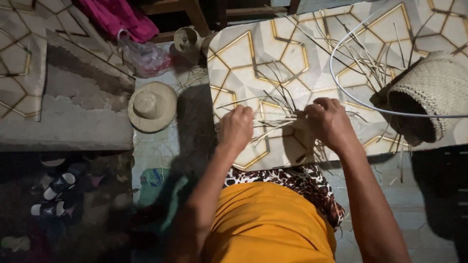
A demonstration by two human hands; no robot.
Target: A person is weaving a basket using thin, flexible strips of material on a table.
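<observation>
My left hand [236, 127] and my right hand [329, 122] are both closed on a small piece of woven straw work [295, 136] that lies on a table covered with a grey and gold patterned cloth [253, 53]. Loose straw strands [273, 104] stick out from the work between my hands and fan out across the table. My left hand pinches several strands at the left side of the piece. The fingers of my right hand curl over its right side and hide part of it.
A woven straw basket [429, 95] lies on its side at the table's right end, with a thin white wire hoop [336, 83] looped near it. A straw hat [152, 106] lies on the floor at left, near a plastic bag [146, 56], pink cloth [117, 17] and sandals [56, 195].
</observation>
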